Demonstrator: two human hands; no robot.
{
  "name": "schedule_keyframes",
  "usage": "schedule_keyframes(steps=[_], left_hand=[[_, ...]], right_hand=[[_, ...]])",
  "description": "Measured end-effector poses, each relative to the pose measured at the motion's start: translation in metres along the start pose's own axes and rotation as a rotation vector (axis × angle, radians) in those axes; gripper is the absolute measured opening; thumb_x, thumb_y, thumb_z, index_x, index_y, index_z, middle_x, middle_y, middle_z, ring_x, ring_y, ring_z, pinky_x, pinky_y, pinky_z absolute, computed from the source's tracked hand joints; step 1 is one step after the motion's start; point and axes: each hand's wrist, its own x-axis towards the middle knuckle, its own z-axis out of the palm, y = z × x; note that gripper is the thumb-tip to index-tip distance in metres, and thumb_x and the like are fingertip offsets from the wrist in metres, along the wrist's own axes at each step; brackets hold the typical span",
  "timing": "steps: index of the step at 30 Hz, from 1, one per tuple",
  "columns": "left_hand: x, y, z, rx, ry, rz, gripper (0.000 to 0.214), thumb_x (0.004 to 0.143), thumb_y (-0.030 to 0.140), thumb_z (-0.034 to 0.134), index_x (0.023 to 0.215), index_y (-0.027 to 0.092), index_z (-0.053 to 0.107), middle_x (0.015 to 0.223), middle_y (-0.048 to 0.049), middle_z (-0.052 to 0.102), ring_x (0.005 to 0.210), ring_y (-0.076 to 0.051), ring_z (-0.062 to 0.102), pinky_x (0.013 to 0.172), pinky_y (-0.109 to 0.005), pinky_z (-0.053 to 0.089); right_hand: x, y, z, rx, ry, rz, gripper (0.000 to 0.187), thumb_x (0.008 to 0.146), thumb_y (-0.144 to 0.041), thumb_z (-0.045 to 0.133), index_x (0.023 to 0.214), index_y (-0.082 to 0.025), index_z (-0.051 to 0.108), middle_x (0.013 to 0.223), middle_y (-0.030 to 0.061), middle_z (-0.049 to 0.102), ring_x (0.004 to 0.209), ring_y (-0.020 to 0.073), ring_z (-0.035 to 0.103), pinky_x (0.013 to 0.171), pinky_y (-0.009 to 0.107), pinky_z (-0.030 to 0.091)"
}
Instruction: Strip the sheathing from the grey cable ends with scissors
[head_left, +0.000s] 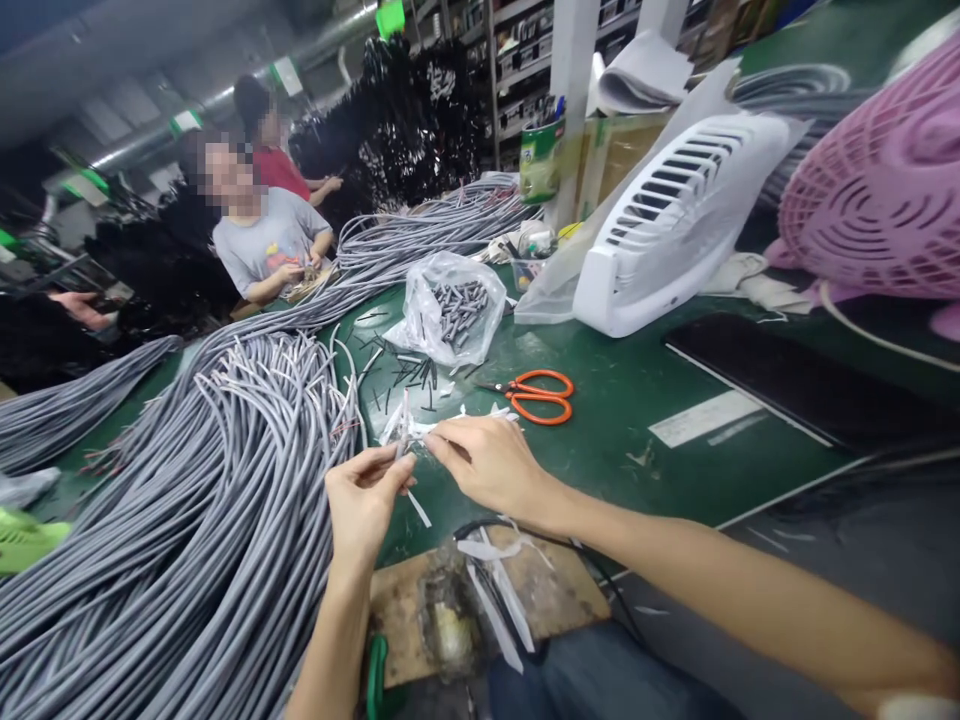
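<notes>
My left hand (364, 500) and my right hand (487, 462) meet over the green table (637, 400), both pinched on the stripped end of a grey cable with thin white strands (405, 430). A large bundle of grey cables (210, 500) lies to the left, its cut ends pointing toward my hands. Small black tube pieces (409, 375) are scattered just beyond my fingers. A clear bag of the same black tubes (454, 310) sits behind them. Orange-handled scissors (541, 396) lie right of my right hand.
A white fan (675, 220) and a pink fan (877, 190) stand at the right. A worn wooden block (487, 600) with white scraps sits near my lap. Two people work across the table at the back left, with more cable bundles (420, 230) and black material.
</notes>
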Motion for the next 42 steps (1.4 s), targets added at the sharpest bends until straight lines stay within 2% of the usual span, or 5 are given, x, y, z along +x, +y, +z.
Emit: schedule_keyframes(steps=[11, 17, 29, 37, 42], left_hand=[[-0.002, 0.002, 0.003, 0.023, 0.045, 0.047, 0.015, 0.046, 0.021, 0.074, 0.058, 0.013, 0.07, 0.047, 0.0, 0.064, 0.04, -0.012, 0.057, 0.041, -0.021, 0.049], [-0.002, 0.002, 0.002, -0.001, 0.019, 0.021, 0.015, 0.047, 0.021, 0.074, 0.057, 0.012, 0.068, 0.044, 0.0009, 0.061, 0.036, -0.009, 0.052, 0.037, -0.018, 0.044], [-0.003, 0.002, 0.004, 0.002, -0.06, 0.034, 0.016, 0.052, 0.024, 0.072, 0.059, 0.011, 0.068, 0.038, 0.003, 0.054, 0.034, -0.007, 0.047, 0.035, -0.017, 0.039], [-0.004, -0.014, -0.001, 0.26, 0.087, 0.228, 0.016, 0.058, 0.029, 0.07, 0.066, 0.014, 0.07, 0.057, -0.0023, 0.068, 0.048, -0.014, 0.06, 0.047, -0.023, 0.05], [-0.007, -0.016, -0.002, 0.472, 0.119, 0.412, 0.01, 0.066, 0.027, 0.066, 0.068, 0.018, 0.071, 0.064, -0.0025, 0.07, 0.056, -0.014, 0.062, 0.052, -0.022, 0.049]], right_hand=[[0.003, 0.004, 0.008, 0.238, -0.034, 0.084, 0.037, 0.087, -0.032, 0.039, 0.056, -0.016, 0.053, 0.046, -0.0034, 0.042, 0.044, 0.0078, 0.036, 0.049, 0.021, 0.021], [0.004, 0.006, 0.013, 0.497, -0.049, 0.073, 0.038, 0.085, -0.034, 0.038, 0.054, -0.015, 0.052, 0.047, -0.0039, 0.04, 0.046, 0.0074, 0.036, 0.048, 0.02, 0.026], [0.005, 0.004, 0.012, 0.537, -0.061, 0.114, 0.037, 0.085, -0.032, 0.038, 0.054, -0.016, 0.049, 0.049, -0.0037, 0.04, 0.047, 0.0075, 0.036, 0.048, 0.02, 0.028], [-0.005, 0.0, 0.009, -0.063, 0.23, -0.14, 0.032, 0.088, -0.024, 0.042, 0.062, -0.016, 0.058, 0.057, 0.0013, 0.061, 0.051, 0.0102, 0.05, 0.053, 0.023, 0.025], [-0.007, 0.0, 0.012, -0.236, 0.319, -0.284, 0.032, 0.088, -0.02, 0.043, 0.061, -0.016, 0.06, 0.057, 0.0021, 0.063, 0.055, 0.011, 0.054, 0.057, 0.025, 0.028]])
